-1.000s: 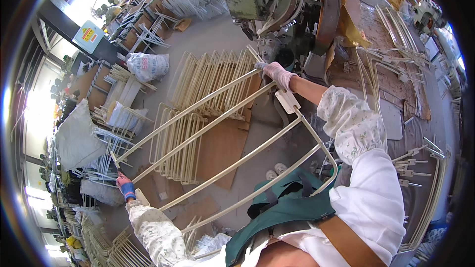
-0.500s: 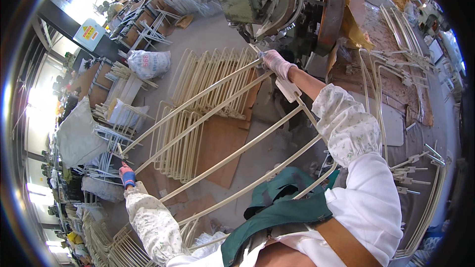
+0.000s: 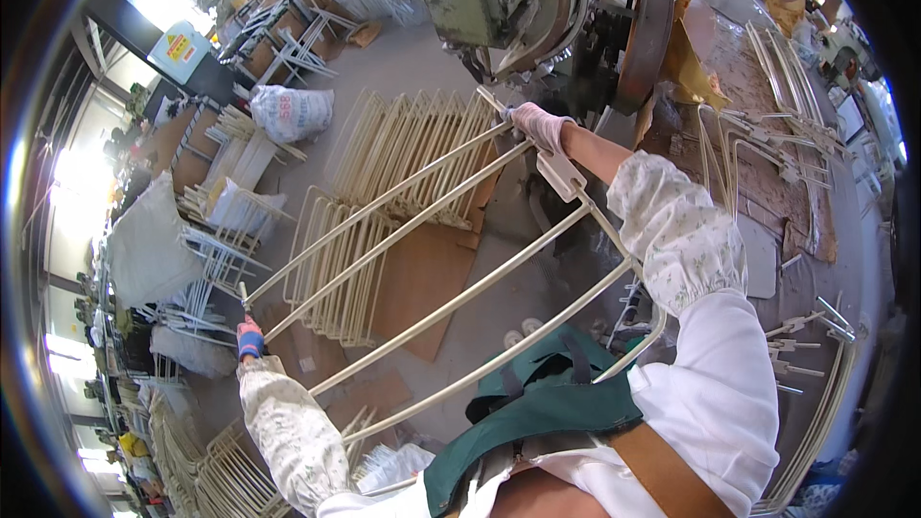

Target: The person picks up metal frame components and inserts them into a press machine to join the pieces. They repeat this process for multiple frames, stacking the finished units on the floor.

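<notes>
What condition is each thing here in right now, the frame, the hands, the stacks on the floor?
Metal tube frame: held up off the floor, tilted, one end at the machine.
Left hand: gloved, gripping the frame's far end.
Right hand: gloved, gripping the frame by the machine.
Stacked frames: lying on the floor.
White sack: full, closed.

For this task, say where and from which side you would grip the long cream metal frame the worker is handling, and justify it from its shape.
Grip the metal frame at its two far ends, from the outside, as the left hand and right hand do: it is long, with thin parallel rods, so a wide hold probably keeps it level.
</notes>
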The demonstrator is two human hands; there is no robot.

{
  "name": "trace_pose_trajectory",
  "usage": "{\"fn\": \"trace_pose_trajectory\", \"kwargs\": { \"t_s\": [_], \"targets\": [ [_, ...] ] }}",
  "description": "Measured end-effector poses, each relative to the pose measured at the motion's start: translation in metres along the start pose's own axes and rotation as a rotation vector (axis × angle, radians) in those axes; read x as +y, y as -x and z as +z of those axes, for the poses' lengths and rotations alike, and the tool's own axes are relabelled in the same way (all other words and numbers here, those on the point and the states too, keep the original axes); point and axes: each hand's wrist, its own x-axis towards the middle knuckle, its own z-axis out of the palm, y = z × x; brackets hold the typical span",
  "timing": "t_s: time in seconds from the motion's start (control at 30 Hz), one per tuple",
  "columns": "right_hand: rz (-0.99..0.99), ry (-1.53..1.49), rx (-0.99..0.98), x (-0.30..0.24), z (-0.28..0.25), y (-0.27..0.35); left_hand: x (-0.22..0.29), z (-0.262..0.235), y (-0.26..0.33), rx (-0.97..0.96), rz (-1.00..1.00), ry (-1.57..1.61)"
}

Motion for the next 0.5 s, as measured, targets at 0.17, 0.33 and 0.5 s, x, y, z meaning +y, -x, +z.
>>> {"fn": "trace_pose_trajectory", "kwargs": {
  "t_s": [0.17,0.33,0.5],
  "targets": [
    [-0.459,0.719,0.259,0.017,-0.012,0.012,0.054,-0.029,0.019,0.122,-0.576,1.049],
    [-0.175,-0.176,-0.049,0.019,0.048,0.017,0.076,-0.05,0.063,0.055,-0.697,1.036],
    [-0.074,-1.033,-0.159,-0.005,0.06,-0.011,0.094,-0.09,0.071,-0.011,-0.589,1.137]
  ]
}}
